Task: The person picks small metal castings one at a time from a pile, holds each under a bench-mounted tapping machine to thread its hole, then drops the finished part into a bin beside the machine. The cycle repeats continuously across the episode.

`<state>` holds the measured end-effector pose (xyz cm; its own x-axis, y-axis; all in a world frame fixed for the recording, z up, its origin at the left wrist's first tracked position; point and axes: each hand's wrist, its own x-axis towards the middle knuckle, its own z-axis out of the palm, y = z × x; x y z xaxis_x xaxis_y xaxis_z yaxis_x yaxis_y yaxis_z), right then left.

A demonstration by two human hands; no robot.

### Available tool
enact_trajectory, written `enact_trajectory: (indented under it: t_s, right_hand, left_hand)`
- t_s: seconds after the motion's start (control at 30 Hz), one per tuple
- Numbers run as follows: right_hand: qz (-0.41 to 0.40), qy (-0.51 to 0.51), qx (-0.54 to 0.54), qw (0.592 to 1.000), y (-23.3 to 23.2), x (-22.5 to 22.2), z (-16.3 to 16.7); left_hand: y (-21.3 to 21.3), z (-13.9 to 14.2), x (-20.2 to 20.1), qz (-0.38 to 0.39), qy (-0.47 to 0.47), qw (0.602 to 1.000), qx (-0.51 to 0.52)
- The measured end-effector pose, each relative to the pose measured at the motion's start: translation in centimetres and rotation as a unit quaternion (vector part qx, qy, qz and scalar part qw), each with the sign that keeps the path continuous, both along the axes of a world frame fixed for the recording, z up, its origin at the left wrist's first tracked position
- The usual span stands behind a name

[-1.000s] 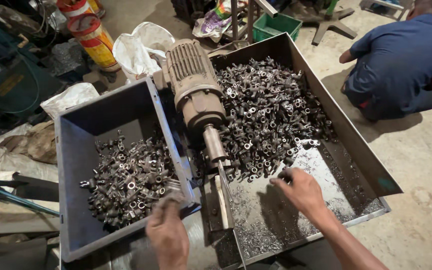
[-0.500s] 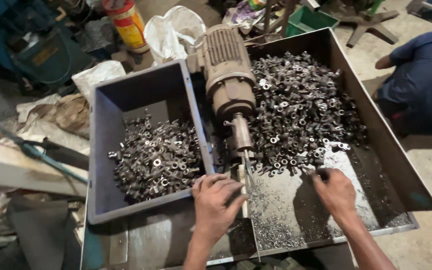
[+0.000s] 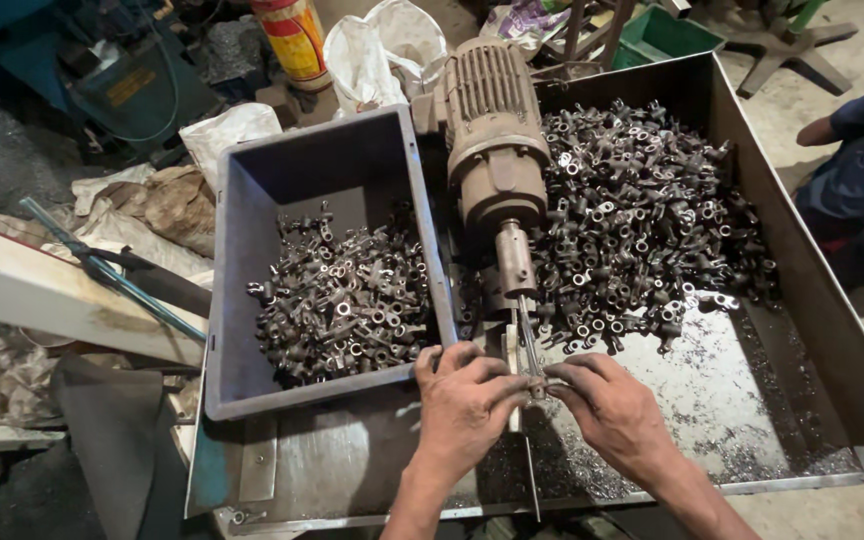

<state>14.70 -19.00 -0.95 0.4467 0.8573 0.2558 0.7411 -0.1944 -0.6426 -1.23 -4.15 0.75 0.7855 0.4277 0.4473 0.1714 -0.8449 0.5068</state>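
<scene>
My left hand [image 3: 464, 402] and my right hand [image 3: 607, 408] meet at the thin rod [image 3: 528, 340] that sticks out of the shaft of a rusty electric motor [image 3: 496, 140]. Both pinch a small metal part [image 3: 535, 384] at the rod, fingertips touching. A grey plastic bin [image 3: 252, 300] to the left holds a heap of small ringed metal parts [image 3: 342, 300]. A larger heap of the same parts [image 3: 642, 220] lies in the big steel tray [image 3: 802, 270] on the right.
Metal shavings cover the tray floor [image 3: 712, 400] near my right hand. Another person in blue [image 3: 857, 190] crouches at the far right. White bags [image 3: 382, 45], a red-yellow cylinder [image 3: 292, 35] and a green crate [image 3: 657, 35] stand behind. A white beam [image 3: 42, 295] lies at left.
My left hand moved up from the bin's front edge to the rod. My right hand came left from the tray floor to meet it. The view shifted.
</scene>
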Motion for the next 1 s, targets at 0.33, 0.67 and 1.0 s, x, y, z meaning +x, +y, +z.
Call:
enact_trajectory:
  t_s: [0.33,0.67,1.0]
  right_hand:
    - [-0.017,-0.063,0.056,0.996,1.1,0.3,0.0]
    - [-0.023,-0.129,0.056,0.990,2.2,1.6,-1.5]
    - [-0.029,-0.106,0.045,0.993,2.3,2.1,-2.2]
  left_hand:
    - [-1.0,-0.8,1.1,0.070,-0.015,0.996,0.046]
    - [-1.5,-1.8,2.4,0.130,-0.039,0.988,0.076]
    - [-1.3,-2.1,2.7,0.147,-0.024,0.987,0.062]
